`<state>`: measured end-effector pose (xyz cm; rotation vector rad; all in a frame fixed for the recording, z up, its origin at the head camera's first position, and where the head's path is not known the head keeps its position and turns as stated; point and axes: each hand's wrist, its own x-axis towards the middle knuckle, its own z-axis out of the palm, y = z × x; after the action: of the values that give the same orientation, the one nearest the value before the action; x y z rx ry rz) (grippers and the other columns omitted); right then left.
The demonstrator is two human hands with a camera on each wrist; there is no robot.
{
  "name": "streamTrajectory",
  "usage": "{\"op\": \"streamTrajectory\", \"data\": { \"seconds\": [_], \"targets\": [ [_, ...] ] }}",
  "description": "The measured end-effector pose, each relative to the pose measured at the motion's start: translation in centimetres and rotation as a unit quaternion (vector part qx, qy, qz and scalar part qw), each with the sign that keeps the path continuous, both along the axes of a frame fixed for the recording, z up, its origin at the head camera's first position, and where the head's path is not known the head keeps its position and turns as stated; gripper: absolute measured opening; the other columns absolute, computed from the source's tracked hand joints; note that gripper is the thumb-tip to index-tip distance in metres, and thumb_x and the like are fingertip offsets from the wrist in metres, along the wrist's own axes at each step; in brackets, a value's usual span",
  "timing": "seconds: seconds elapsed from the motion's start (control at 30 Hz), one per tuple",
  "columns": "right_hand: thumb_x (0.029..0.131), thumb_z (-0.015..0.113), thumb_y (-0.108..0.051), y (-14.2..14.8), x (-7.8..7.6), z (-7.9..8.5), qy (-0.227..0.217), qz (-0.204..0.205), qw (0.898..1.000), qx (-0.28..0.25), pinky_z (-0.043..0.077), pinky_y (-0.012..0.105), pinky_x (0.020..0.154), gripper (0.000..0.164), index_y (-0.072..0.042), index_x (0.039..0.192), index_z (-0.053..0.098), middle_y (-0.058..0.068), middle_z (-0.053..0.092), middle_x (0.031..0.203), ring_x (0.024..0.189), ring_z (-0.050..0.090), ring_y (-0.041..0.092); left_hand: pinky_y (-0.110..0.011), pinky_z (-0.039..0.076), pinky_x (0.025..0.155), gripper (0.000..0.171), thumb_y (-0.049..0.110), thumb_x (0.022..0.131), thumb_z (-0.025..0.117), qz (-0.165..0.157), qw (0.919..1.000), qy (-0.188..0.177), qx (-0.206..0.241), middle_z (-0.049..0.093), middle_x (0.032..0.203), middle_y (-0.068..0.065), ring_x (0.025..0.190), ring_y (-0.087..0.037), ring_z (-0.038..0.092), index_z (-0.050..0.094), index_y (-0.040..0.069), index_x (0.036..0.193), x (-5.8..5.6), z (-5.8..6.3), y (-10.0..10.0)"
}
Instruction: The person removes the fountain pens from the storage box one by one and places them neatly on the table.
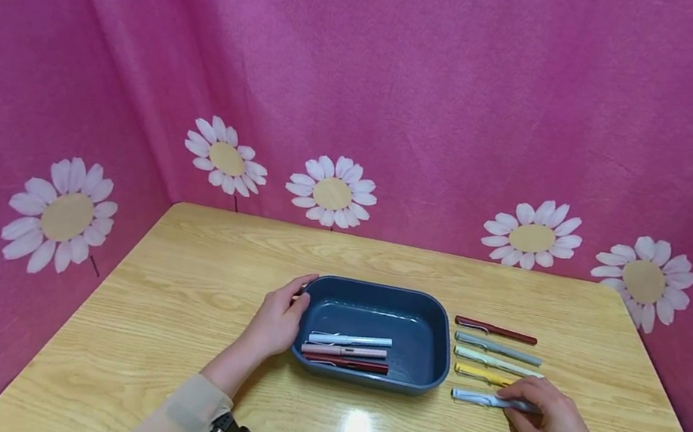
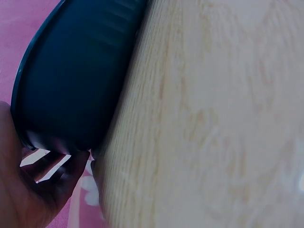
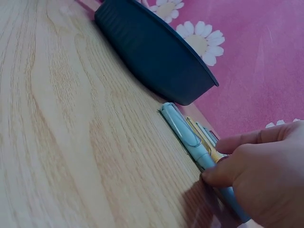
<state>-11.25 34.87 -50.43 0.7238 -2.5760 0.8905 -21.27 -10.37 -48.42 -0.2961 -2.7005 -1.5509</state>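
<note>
My left hand (image 1: 277, 317) grips the left end of a dark blue plastic bin (image 1: 446, 317), thumb at the rim. In the left wrist view its fingers (image 2: 66, 178) curl against the bin's outer end wall. Three pens lie inside the bin: a pale blue pen (image 1: 349, 340), a pink pen (image 1: 344, 351) and a dark red pen (image 1: 356, 364). My right hand (image 1: 552, 426) pinches a light blue pen (image 1: 477, 398), the nearest of a row on the table. The right wrist view has thumb and fingers at this pen's barrel (image 3: 204, 160), with its clip facing up.
Behind that pen lie a yellow pen (image 1: 478, 373), a pale green pen (image 1: 494, 361), a grey-blue pen (image 1: 499, 349) and another dark red pen (image 1: 499, 331), roughly parallel, right of the bin. A pink flowered curtain (image 1: 433, 108) hangs around the wooden table (image 1: 184, 281).
</note>
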Motion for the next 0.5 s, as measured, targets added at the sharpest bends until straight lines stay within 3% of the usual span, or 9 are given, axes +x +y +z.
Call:
{"op": "streamTrajectory", "data": {
  "seconds": [0.27,0.5],
  "targets": [
    [0.076,0.085,0.017,-0.06,0.03,-0.05,-0.014,0.014,1.0,-0.021,0.053,0.015,0.069,0.045,-0.017,0.102,0.075,-0.006,0.069,0.102,0.083,0.064,0.008,-0.055,0.044,0.112,0.043,0.017,0.114,0.045,0.002,1.0,0.001,0.0,0.062,0.143,-0.018,0.127,-0.035,0.061,0.052,0.013,0.156,-0.02,-0.07,-0.01],
    [0.079,0.085,0.012,-0.23,0.05,-0.07,-0.02,-0.005,1.0,0.013,0.05,0.015,0.073,0.041,-0.021,0.102,0.075,-0.011,0.068,0.101,0.086,0.06,0.005,-0.055,0.044,0.112,0.043,0.017,0.114,0.046,0.004,1.0,0.001,0.001,0.062,0.144,-0.018,0.128,-0.035,0.061,0.053,0.015,0.156,0.04,-0.11,0.02]
  ]
}}
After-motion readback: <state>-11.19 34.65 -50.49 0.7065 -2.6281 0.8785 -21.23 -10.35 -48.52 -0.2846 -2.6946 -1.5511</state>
